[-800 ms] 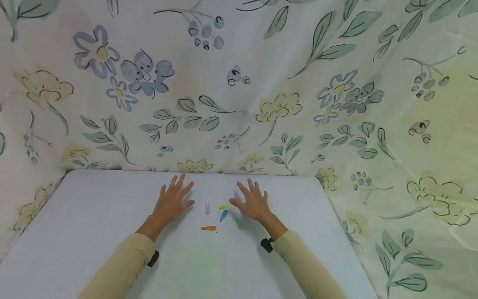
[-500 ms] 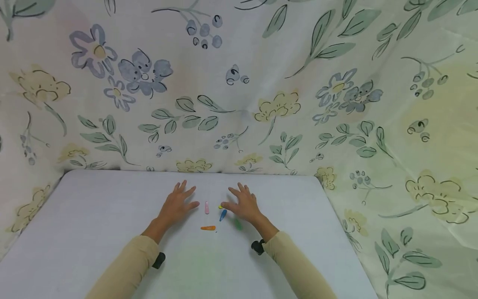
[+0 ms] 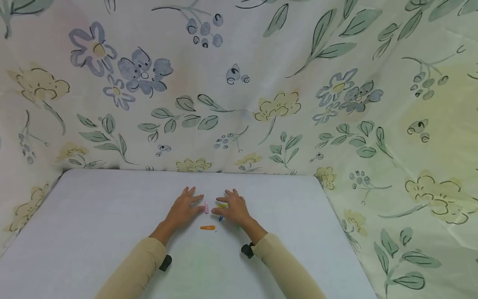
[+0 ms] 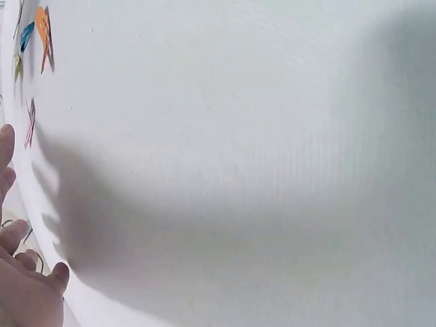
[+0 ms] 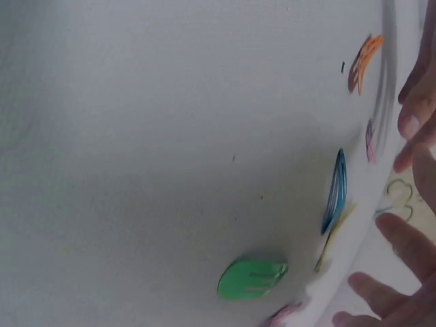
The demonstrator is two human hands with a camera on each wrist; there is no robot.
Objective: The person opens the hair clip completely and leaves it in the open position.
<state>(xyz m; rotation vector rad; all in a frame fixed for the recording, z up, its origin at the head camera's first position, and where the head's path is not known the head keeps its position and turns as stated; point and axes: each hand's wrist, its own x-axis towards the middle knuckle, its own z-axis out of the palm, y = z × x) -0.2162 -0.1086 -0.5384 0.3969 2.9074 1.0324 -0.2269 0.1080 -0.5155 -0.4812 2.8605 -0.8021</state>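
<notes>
Head view forward-down, farther; wrist views near tabletop (image 3: 93, 207) (both catch orange clip (image 3: 207, 227)).

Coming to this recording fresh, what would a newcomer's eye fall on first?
Probably the floral backdrop, which fills the head view's upper half behind the white table. Next come the left hand and right hand, either side of a small pink hair clip. In the right wrist view, a bright green hair clip stands out near the bottom.
</notes>
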